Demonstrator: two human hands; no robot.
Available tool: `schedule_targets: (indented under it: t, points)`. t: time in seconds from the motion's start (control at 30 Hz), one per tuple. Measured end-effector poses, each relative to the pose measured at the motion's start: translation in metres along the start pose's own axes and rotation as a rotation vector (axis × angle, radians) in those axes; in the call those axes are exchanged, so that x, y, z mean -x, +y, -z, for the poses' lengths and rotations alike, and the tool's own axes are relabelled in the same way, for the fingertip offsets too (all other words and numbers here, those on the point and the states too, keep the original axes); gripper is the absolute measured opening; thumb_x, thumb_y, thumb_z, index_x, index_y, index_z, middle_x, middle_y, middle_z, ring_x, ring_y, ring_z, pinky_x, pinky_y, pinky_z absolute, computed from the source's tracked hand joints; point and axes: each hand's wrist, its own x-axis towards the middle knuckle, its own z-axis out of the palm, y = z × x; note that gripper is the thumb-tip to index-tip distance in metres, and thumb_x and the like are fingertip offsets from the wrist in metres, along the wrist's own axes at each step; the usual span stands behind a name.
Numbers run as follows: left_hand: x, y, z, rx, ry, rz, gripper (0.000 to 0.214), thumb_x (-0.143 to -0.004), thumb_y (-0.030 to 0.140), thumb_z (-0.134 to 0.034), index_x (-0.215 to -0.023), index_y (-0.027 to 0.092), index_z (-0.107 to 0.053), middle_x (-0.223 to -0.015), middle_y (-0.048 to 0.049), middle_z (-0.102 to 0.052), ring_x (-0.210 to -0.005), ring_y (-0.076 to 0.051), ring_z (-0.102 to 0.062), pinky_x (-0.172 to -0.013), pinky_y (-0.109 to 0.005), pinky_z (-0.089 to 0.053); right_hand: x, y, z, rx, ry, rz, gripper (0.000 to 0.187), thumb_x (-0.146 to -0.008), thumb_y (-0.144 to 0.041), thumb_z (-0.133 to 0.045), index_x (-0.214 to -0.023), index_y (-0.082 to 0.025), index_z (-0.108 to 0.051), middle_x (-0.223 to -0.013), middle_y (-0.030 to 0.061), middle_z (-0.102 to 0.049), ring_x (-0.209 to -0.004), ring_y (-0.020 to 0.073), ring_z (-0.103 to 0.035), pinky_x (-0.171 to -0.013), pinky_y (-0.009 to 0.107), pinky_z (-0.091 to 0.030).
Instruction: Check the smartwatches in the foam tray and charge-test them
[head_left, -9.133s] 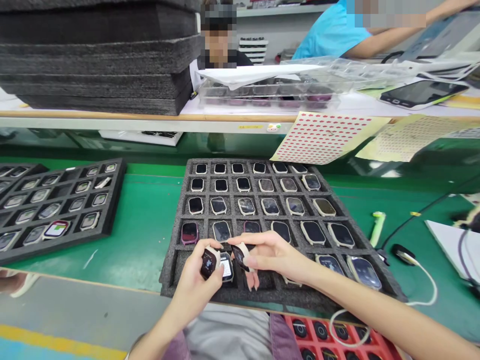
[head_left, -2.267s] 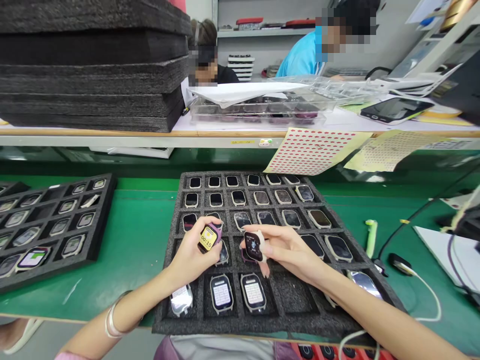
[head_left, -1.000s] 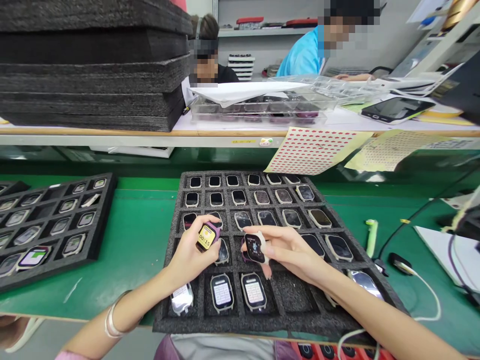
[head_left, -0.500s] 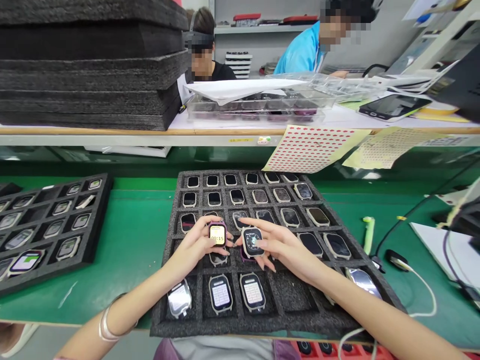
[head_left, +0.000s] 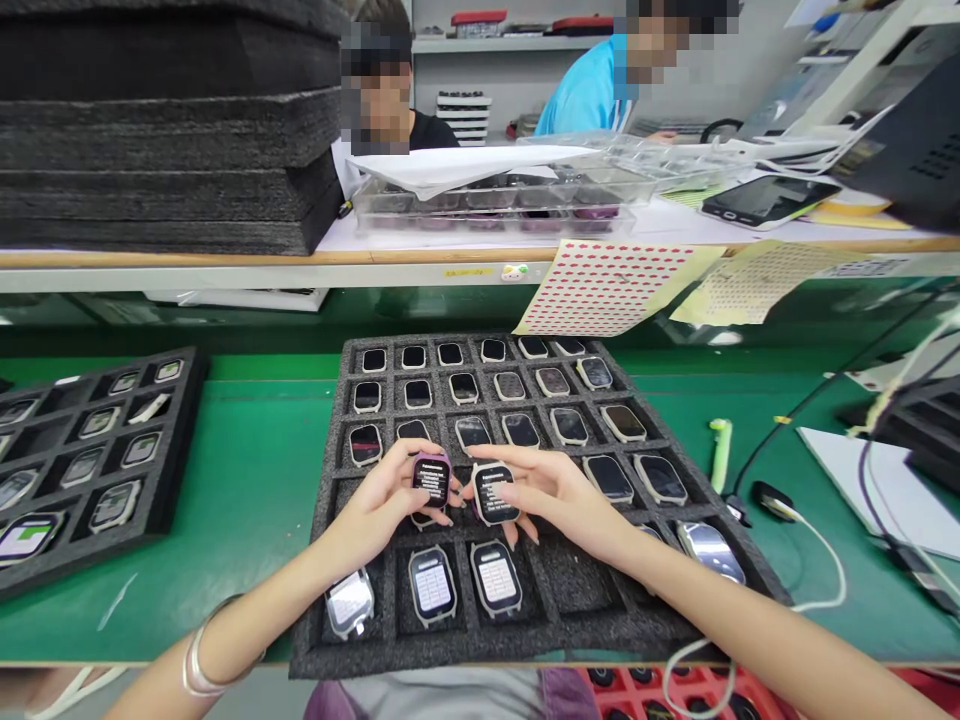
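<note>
My left hand [head_left: 394,487] grips a purple smartwatch [head_left: 432,478] by its sides, thumb on its lit screen, which shows white text on black. Just to the right, my right hand [head_left: 551,490] is closed on a silver smartwatch [head_left: 491,492], its thumb also on the glass and similar text on the display. Both watches are held side by side over a black foam tray [head_left: 525,625] with several rows of watches in its pockets. Two watches in the front row, one of them a lit watch [head_left: 433,588], show pale keypad-like screens. Fingers hide some pockets beneath.
A second foam tray [head_left: 184,430] of watches lies at left. Thick black foam slabs [head_left: 165,140] are stacked on the shelf. A green lighter-like object [head_left: 721,455], cables and a white cable [head_left: 832,560] lie at right. Two people sit beyond the shelf.
Both screens have changed: the left from a yellow timer and the right from a dark watch face, each now to white text. Both hands keep their grip; the whole view has shifted slightly.
</note>
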Motion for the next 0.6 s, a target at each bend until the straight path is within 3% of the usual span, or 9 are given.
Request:
schedule_targets:
  t: [0.17, 0.3, 0.37, 0.5, 0.6]
  points:
    - [0.001, 0.002, -0.002, -0.058, 0.013, -0.036, 0.031, -0.084, 0.012, -0.050, -0.115, 0.020, -0.047, -0.104, -0.0088, -0.064, -0.099, -0.023, -0.063, -0.077, -0.034, -0.055, 0.002, 0.002, -0.001, 0.058, -0.025, 0.008, 0.049, -0.085, -0.031, -0.065, -0.129, -0.016, -0.052, -0.088, 0.0072, -0.070, -0.053, 0.0105, -0.062, -0.041, 0.017, -0.042]
    - [-0.001, 0.002, -0.001, -0.070, 0.046, -0.057, 0.033, -0.085, 0.012, -0.049, -0.117, 0.020, -0.045, -0.105, -0.0082, -0.064, -0.099, -0.022, -0.063, -0.078, -0.034, -0.055, 0.008, -0.003, -0.003, 0.080, -0.133, 0.035, 0.070, -0.078, -0.022, -0.072, -0.139, -0.018, -0.039, -0.110, 0.0098, -0.066, -0.084, 0.0159, -0.065, -0.063, 0.022, -0.051]
    - [-0.002, 0.003, -0.001, -0.057, 0.044, -0.063, 0.034, -0.085, 0.012, -0.050, -0.118, 0.020, -0.044, -0.104, -0.0077, -0.064, -0.097, -0.021, -0.064, -0.078, -0.034, -0.055, 0.015, -0.008, -0.003, 0.138, -0.162, 0.028, 0.072, -0.078, -0.020, -0.070, -0.141, -0.019, -0.035, -0.110, 0.0087, -0.065, -0.086, 0.0157, -0.064, -0.066, 0.023, -0.051]
    - [0.002, 0.008, -0.001, -0.011, 0.042, -0.079, 0.032, -0.085, 0.015, -0.054, -0.115, 0.019, -0.045, -0.099, -0.0084, -0.065, -0.093, -0.022, -0.066, -0.076, -0.035, -0.056, 0.037, -0.021, 0.007, 0.544, -0.134, 0.082, 0.057, -0.079, -0.024, -0.069, -0.132, -0.021, -0.049, -0.098, 0.0059, -0.065, -0.069, 0.0149, -0.061, -0.065, 0.026, -0.052]
    - [0.010, 0.011, -0.001, -0.005, 0.047, -0.075, 0.028, -0.086, 0.020, -0.057, -0.112, 0.018, -0.046, -0.098, -0.0098, -0.066, -0.092, -0.024, -0.067, -0.074, -0.035, -0.056, 0.056, -0.028, 0.023, 0.889, -0.127, 0.134, 0.047, -0.077, -0.027, -0.070, -0.122, -0.021, -0.058, -0.110, 0.0089, -0.059, -0.088, 0.0223, -0.061, -0.084, 0.034, -0.050]
